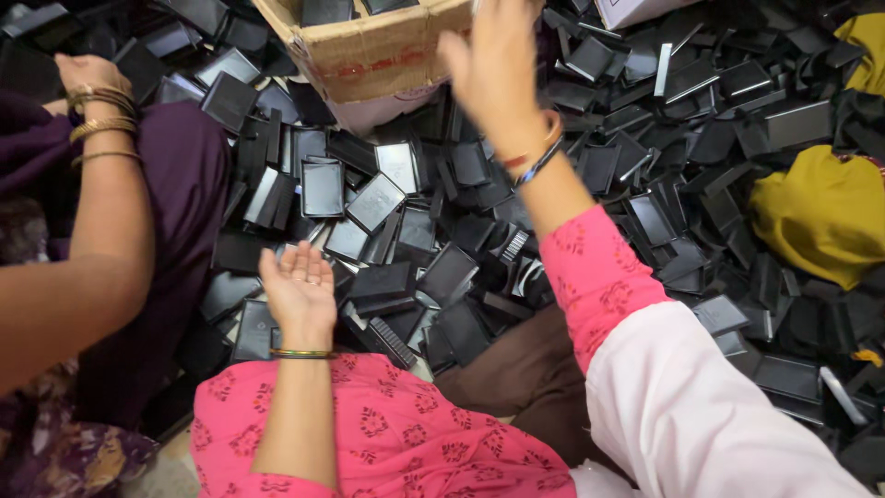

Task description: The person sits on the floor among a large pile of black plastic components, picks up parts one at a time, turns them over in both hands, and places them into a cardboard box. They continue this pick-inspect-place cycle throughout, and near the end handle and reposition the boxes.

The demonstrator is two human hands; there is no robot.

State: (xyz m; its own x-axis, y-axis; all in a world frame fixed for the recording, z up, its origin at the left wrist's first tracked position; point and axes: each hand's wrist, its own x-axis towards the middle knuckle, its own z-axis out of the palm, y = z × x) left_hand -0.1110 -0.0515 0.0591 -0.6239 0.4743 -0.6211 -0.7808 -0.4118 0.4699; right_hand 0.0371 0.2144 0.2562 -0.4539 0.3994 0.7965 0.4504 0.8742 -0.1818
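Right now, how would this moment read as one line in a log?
left hand: open, palm up, empty, over black plastic pieces | right hand: raised, blurred, by cardboard box | co-worker's arm: at left

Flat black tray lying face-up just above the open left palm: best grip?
Take the black tray by its two long raised edges, fingers coming straight down from above. It lies flat and open side up, with its rim exposed; neighbouring pieces crowd its sides, so a low sideways approach looks blocked.

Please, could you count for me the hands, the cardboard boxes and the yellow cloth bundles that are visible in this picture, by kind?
Hands: 3 – the person's left hand, open palm up; right hand, raised by the box; a co-worker's hand.
Cardboard box: 1
Yellow cloth bundles: 2
Total: 6
Black plastic trays: too many to count.
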